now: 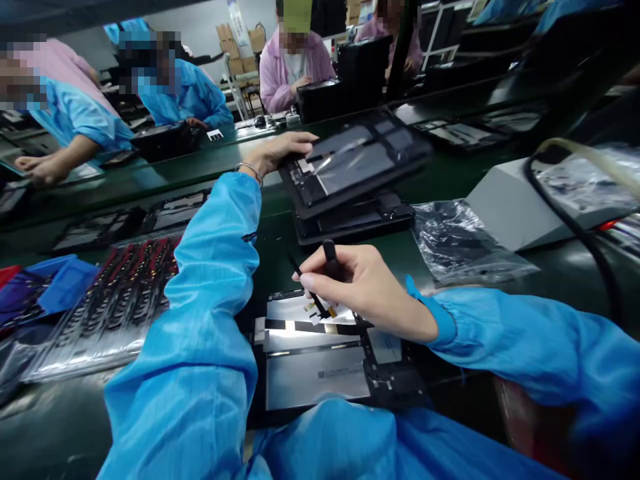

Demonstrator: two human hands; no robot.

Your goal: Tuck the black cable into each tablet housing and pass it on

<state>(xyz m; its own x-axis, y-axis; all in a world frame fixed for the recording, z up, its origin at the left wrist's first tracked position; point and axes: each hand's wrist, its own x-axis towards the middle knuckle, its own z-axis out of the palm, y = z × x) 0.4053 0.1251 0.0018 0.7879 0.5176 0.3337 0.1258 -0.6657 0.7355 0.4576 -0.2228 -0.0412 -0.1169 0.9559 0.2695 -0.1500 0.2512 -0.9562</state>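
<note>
My left hand [283, 150] reaches forward and grips the near left corner of a black device frame [355, 160], which is tilted above another black frame [350, 219]. Between thumb and fingers, my right hand [350, 283] holds a slim black tool [296, 267]; a thicker dark handle [330, 252] also sticks up from that hand. Below it lies an opened device [315, 373] with silver metal plates, close to my body. A small flex cable [320, 308] shows just under my right hand.
On the left are a clear tray of wired parts [115, 300] and blue bins [67, 283]. A plastic bag [460, 240] and a grey box [520, 200] sit right. Several people work across the bench; a black cable [575, 227] arches at right.
</note>
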